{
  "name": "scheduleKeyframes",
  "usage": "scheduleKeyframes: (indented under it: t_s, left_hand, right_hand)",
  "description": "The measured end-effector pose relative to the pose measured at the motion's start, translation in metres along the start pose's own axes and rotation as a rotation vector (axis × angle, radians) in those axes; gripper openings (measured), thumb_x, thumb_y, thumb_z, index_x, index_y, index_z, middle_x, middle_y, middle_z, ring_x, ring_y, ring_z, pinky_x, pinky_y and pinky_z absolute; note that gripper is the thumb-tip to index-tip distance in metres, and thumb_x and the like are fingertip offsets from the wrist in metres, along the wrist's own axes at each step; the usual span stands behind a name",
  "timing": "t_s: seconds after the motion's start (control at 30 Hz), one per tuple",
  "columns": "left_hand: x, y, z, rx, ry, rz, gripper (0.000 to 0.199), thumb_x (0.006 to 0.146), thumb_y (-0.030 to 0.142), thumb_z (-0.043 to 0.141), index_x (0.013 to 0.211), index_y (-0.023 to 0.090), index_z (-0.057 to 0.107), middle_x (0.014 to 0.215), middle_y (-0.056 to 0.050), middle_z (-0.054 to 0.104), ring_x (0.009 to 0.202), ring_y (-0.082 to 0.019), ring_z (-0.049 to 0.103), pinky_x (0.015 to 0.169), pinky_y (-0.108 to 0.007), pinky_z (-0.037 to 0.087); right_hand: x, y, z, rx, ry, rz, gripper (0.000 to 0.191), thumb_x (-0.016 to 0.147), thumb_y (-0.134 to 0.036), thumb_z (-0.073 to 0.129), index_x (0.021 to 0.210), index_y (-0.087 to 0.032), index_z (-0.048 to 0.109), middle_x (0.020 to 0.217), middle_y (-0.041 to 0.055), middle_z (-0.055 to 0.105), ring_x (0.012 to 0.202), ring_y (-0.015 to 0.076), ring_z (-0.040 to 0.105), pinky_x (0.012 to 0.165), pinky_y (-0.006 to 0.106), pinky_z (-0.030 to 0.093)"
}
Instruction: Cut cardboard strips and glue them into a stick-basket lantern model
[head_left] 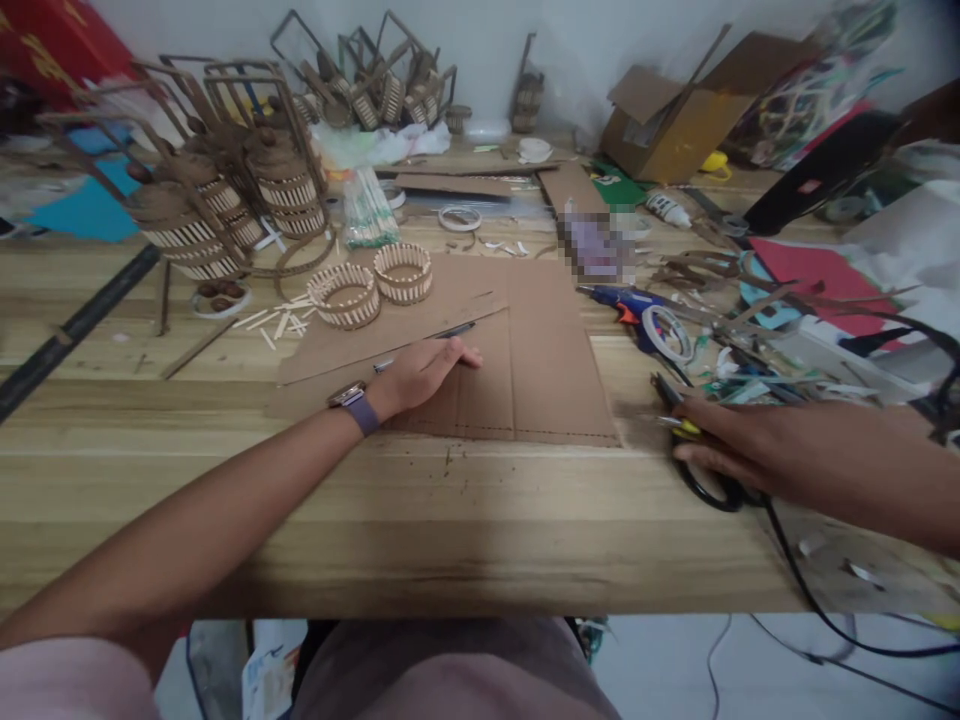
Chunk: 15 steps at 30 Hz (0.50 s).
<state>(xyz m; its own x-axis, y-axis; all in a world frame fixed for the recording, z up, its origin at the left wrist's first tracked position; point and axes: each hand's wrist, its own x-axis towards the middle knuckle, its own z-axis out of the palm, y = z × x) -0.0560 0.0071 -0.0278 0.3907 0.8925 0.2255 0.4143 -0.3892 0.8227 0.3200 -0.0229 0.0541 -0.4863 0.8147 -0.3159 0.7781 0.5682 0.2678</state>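
Note:
My left hand [424,375] lies on a sheet of brown cardboard [551,350], its fingers stretched out toward the right. Beside its fingers a dark pen [456,330] rests on the cardboard. At the right, my right hand [724,440] has its fingers around black-handled scissors [709,490], with a yellow part showing between thumb and fingers. Two slatted rings [345,297] [403,274] stand at the cardboard's back left edge. A dashed line runs along the cardboard's front edge.
Handled slatted baskets [289,185] stand at the back left. A blue glue gun [630,305], a tape roll [667,333] and scraps crowd the right side. An open cardboard box [675,120] is at the back right. A black cable [795,570] crosses the front right table edge.

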Motion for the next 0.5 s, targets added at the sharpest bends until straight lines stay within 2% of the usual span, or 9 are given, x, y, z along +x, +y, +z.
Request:
scheduleKeyframes:
  t_s: [0.1,0.2,0.27,0.33,0.37,0.5]
  left_hand:
    - [-0.011,0.012,0.004,0.022,-0.05,-0.006,0.066,0.101,0.061,0.025,0.102,0.014,0.071,0.122,-0.013,0.071,0.122,-0.022,0.063,0.112,-0.04,0.042]
    - [-0.044,0.033,0.008,-0.032,-0.162,-0.03,0.054,0.103,0.053,0.03,0.108,0.017,0.07,0.126,-0.009,0.07,0.12,-0.02,0.063,0.107,-0.036,0.045]
    - [-0.074,0.05,0.006,-0.085,-0.278,-0.054,0.047,0.103,0.049,0.035,0.109,0.018,0.07,0.12,-0.009,0.073,0.113,-0.02,0.067,0.097,-0.032,0.05]
    - [-0.102,0.065,-0.001,-0.147,-0.404,-0.138,0.045,0.103,0.047,0.037,0.102,0.019,0.073,0.105,-0.007,0.077,0.097,-0.019,0.072,0.083,-0.027,0.053]
    - [-0.113,0.07,-0.006,-0.173,-0.419,-0.165,0.045,0.103,0.047,0.039,0.098,0.02,0.074,0.098,-0.005,0.078,0.091,-0.018,0.073,0.078,-0.025,0.053]
    - [-0.136,0.073,-0.026,-0.059,-0.214,-0.214,0.042,0.102,0.044,0.04,0.095,0.018,0.073,0.089,-0.005,0.077,0.082,-0.017,0.071,0.073,-0.026,0.052]
  right_hand:
    - [0.015,-0.033,-0.003,0.09,-0.014,-0.066,0.052,0.095,-0.06,0.034,0.123,-0.025,0.061,0.087,0.012,0.078,0.068,0.0308,0.072,0.048,0.033,0.045]
    - [0.032,-0.055,-0.002,0.156,-0.011,-0.068,0.055,0.097,-0.055,0.035,0.143,-0.03,0.05,0.107,0.0112,0.077,0.082,0.033,0.075,0.057,0.037,0.053]
    - [0.04,-0.056,0.002,0.166,-0.02,-0.065,0.056,0.096,-0.054,0.036,0.144,-0.03,0.051,0.108,0.0114,0.077,0.084,0.0344,0.075,0.061,0.04,0.055]
    - [0.044,-0.049,0.006,0.174,-0.012,-0.057,0.056,0.096,-0.055,0.035,0.143,-0.03,0.053,0.105,0.0121,0.078,0.081,0.0349,0.075,0.063,0.042,0.056]
    - [0.044,-0.044,0.008,0.178,-0.005,-0.047,0.056,0.096,-0.055,0.033,0.142,-0.03,0.055,0.103,0.0122,0.078,0.079,0.0351,0.074,0.063,0.043,0.056]
    - [0.045,-0.027,0.01,0.194,-0.03,0.006,0.057,0.094,-0.056,0.032,0.141,-0.033,0.057,0.107,0.0118,0.078,0.084,0.0358,0.075,0.065,0.044,0.057]
